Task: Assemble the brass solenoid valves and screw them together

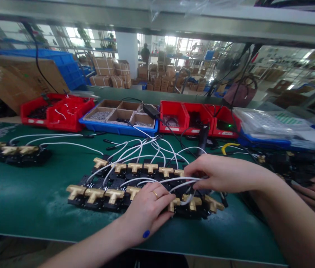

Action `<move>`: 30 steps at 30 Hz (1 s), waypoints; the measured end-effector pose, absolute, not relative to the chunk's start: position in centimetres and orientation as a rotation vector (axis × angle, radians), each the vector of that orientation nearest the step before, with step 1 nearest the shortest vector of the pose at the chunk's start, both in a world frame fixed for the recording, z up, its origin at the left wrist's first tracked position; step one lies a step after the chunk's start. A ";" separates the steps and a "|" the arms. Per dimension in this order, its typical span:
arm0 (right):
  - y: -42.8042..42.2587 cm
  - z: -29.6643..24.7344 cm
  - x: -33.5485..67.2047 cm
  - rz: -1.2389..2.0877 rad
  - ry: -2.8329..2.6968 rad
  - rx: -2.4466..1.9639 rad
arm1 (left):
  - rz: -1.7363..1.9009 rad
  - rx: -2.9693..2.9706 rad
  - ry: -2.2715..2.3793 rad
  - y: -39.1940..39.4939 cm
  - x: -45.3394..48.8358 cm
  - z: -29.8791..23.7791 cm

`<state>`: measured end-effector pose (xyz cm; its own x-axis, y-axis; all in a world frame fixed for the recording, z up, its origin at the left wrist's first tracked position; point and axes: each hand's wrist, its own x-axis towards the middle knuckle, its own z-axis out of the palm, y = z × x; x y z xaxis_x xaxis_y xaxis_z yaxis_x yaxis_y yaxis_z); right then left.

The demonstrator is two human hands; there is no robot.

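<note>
Two rows of black units with brass tee fittings (114, 196) lie on the green tabletop, white cables (135, 142) running from them. My left hand (147, 208), with a ring on one finger, is closed around a brass-fitted unit (173, 204) in the front row. Over the right part of the rows, my right hand (202, 173) pinches white cables between thumb and fingers. A dark cylindrical object (203, 139) rises just behind that hand; whether the hand touches it is hidden. More brass-fitted units (192, 202) sit to the right of my left hand.
Red bins (172, 117) and a blue tray (118, 128) of small parts line the back. A separate group of brass-fitted units (17, 152) lies at left. At right, another person's hands (314, 191) are beside black units (288, 163). A shelf edge (157, 24) crosses overhead.
</note>
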<state>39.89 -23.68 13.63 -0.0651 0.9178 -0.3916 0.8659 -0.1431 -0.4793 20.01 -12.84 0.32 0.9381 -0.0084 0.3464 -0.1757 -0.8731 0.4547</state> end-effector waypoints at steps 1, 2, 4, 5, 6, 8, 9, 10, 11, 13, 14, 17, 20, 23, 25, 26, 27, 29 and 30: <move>-23.7 13.7 39.9 1.004 -1.993 -2.088 | 0.476 2.558 -0.143 -12.8 19.9 0.2; -23.6 13.8 39.9 0.993 -1.985 -2.097 | 0.480 2.532 -0.162 -12.7 19.8 0.1; -23.0 13.9 39.7 0.905 -1.972 -2.146 | 0.470 2.515 -0.190 -12.5 19.7 0.3; -22.4 13.8 39.7 0.839 -1.970 -2.174 | 0.455 2.518 -0.199 -12.4 19.7 0.5; -21.8 13.7 39.8 0.773 -1.969 -2.196 | 0.441 2.525 -0.208 -12.4 19.7 0.6; -20.3 13.1 40.2 0.666 -1.968 -2.222 | 0.425 2.543 -0.222 -12.4 19.9 0.9; -19.6 12.6 40.5 0.610 -1.961 -2.238 | 0.422 2.553 -0.223 -12.4 19.9 0.9; -19.0 12.1 41.0 0.530 -1.944 -2.265 | 0.421 2.566 -0.225 -12.4 20.0 1.0; -18.6 11.6 41.4 0.424 -1.908 -2.301 | 0.417 2.580 -0.219 -12.4 20.0 1.0; -18.7 10.6 42.3 0.170 -1.798 -2.373 | 0.390 2.608 -0.182 -12.4 20.0 1.2; -19.2 10.3 42.6 0.051 -1.734 -2.397 | 0.383 2.617 -0.163 -12.5 20.0 1.3; -22.7 10.0 42.9 -0.127 -1.645 -2.408 | 0.403 2.620 -0.170 -12.8 20.5 1.8; -27.8 9.9 42.3 -0.184 -1.547 -2.298 | 0.380 2.649 -0.233 -13.7 21.9 2.2; -32.0 8.5 41.0 0.042 -1.364 -2.301 | 0.293 2.733 -0.191 -14.8 23.6 2.3; -33.7 6.9 40.0 0.388 -1.270 -2.370 | 0.254 2.782 -0.157 -15.3 24.3 2.2; -34.3 6.1 39.5 0.528 -1.225 -2.360 | 0.247 2.795 -0.146 -15.4 24.5 2.1; -34.6 5.3 39.1 0.624 -1.186 -2.322 | 0.257 2.801 -0.133 -15.5 24.5 2.0; -34.8 4.4 38.3 0.715 -1.139 -2.197 | 0.298 2.790 -0.099 -15.4 24.3 1.6; -34.7 4.1 38.0 0.736 -1.130 -2.133 | 0.315 2.778 -0.085 -15.4 24.1 1.5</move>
